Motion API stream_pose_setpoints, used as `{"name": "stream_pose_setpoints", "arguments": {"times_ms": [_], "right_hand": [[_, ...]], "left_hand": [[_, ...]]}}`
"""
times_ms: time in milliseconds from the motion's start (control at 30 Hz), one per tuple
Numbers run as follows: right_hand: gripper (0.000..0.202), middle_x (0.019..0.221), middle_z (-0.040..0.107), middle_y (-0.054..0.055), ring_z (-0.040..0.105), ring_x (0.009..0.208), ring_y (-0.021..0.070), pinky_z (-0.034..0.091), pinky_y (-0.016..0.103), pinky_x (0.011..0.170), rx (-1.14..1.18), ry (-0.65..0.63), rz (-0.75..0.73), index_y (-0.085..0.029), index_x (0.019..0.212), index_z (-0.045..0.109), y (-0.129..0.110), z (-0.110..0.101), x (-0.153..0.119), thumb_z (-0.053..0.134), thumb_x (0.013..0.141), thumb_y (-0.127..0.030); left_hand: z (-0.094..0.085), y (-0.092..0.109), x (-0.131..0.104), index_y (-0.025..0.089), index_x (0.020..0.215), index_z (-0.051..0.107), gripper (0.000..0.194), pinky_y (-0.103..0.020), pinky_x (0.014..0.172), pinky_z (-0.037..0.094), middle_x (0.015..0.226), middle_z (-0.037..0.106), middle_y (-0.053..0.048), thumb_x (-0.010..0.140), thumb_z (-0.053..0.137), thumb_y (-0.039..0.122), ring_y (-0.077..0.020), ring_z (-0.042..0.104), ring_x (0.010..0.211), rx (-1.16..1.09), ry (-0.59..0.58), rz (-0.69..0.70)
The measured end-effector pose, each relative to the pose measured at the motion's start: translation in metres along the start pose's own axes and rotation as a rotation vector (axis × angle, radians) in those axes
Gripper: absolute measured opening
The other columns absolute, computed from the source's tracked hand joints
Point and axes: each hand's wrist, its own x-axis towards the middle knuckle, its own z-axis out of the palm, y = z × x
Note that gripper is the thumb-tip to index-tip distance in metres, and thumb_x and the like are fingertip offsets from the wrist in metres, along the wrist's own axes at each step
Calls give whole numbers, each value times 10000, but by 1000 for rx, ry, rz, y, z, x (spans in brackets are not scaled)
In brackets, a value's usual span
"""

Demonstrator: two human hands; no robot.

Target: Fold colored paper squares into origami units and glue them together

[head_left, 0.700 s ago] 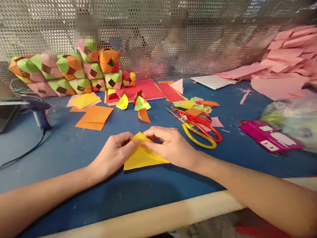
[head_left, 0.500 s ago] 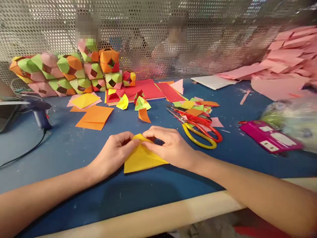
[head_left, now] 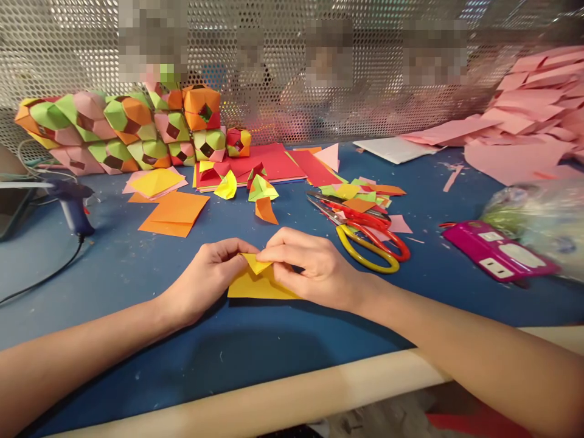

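Between my hands is a piece of yellow paper (head_left: 260, 287), its top corner folded down into a small triangle. My left hand (head_left: 205, 277) pinches the paper at the upper left of that fold. Fingers of my right hand (head_left: 314, 264) press along the fold and grip the right side, hiding part of the paper. Just beyond my right hand lie scissors with yellow handles (head_left: 365, 255) and scissors with red handles (head_left: 401, 246), crossing each other. Orange paper squares (head_left: 177, 213) lie beyond my left hand, and small folded paper pieces (head_left: 263, 190) stand farther ahead.
Joined paper balls (head_left: 132, 121) line the back left against a perforated metal screen (head_left: 274, 36). A glue gun (head_left: 73, 207) with a cord stands left. At right are a magenta power strip (head_left: 497, 249), a plastic bag (head_left: 538, 219) and heaped pink paper (head_left: 529, 109). People show behind the screen.
The yellow paper's top corner now shows folded down toward me as a small triangle. My right hand's fingers have shifted left over the fold, and the paper's lower edge has risen slightly.
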Motion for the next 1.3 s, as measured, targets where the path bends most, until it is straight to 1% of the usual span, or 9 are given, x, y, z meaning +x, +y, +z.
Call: {"name": "stream_pose_setpoints", "arguments": {"times_ms": [167, 267, 367, 467, 533, 700, 867, 1067, 1300], "right_hand": [[247, 838, 604, 65, 573, 699, 95, 502, 212, 621, -13, -10, -11, -135, 945, 659, 0, -1, 0, 475, 811, -39], [283, 864, 596, 73, 573, 723, 105, 512, 231, 636, -2, -21, -23, -129, 985, 649, 0, -1, -1, 459, 799, -31], [251, 870, 587, 84, 572, 746, 121, 517, 259, 651, 55, -21, -12, -113, 1001, 638, -1, -1, 0, 477, 814, -66], [181, 854, 591, 77, 577, 759, 121, 507, 261, 676, 92, -9, 43, -118, 959, 642, -1, 0, 1, 506, 842, -96], [159, 850, 599, 68, 580, 774, 122, 497, 259, 700, 90, -14, 93, -127, 937, 635, 0, 1, 2, 520, 837, -82], [156, 864, 601, 50, 579, 797, 129, 486, 264, 728, 88, -34, 189, -151, 923, 592, 1, 2, 2, 530, 811, -62], [161, 852, 592, 54, 571, 790, 133, 486, 271, 713, 83, -24, 145, -155, 897, 591, 2, 2, 1, 511, 808, -47], [196, 856, 590, 51, 569, 796, 131, 492, 271, 716, 88, -21, 139, -172, 902, 600, 3, 3, 2, 513, 798, -29], [192, 851, 588, 53, 568, 801, 131, 485, 264, 726, 78, -16, 139, -166, 908, 604, 3, 5, 0, 509, 808, -33]], "left_hand": [[-2, -1, 1, 196, 850, 662, 233, -215, 572, 388, 693, 613, 35, 755, 453, 154, -103, 512, 603, -26, -13, 9], [-2, -2, 1, 180, 867, 649, 202, -231, 592, 404, 730, 614, 12, 781, 470, 217, -128, 539, 658, -66, -23, 23], [-1, -2, 1, 180, 871, 636, 175, -222, 605, 405, 758, 611, 12, 808, 517, 291, -121, 534, 676, -61, -19, 32], [0, -4, 1, 185, 890, 629, 184, -213, 608, 403, 779, 611, 13, 818, 536, 325, -113, 520, 683, 1, -15, 48], [0, -5, 2, 187, 910, 628, 196, -212, 603, 402, 787, 609, 10, 820, 536, 335, -114, 511, 685, 51, -5, 63], [0, -8, 2, 185, 942, 619, 195, -209, 577, 394, 796, 601, 7, 796, 547, 293, -116, 497, 675, 128, 10, 83], [1, -6, 1, 198, 957, 614, 204, -205, 541, 373, 772, 597, 21, 779, 542, 268, -108, 482, 625, 149, 8, 80], [1, -2, -1, 188, 927, 643, 251, -235, 677, 421, 862, 658, -6, 832, 481, 355, -154, 558, 774, 171, 44, 111], [0, -2, -1, 185, 928, 651, 226, -215, 636, 414, 867, 670, -4, 837, 491, 317, -139, 563, 745, 176, 41, 114]]}}
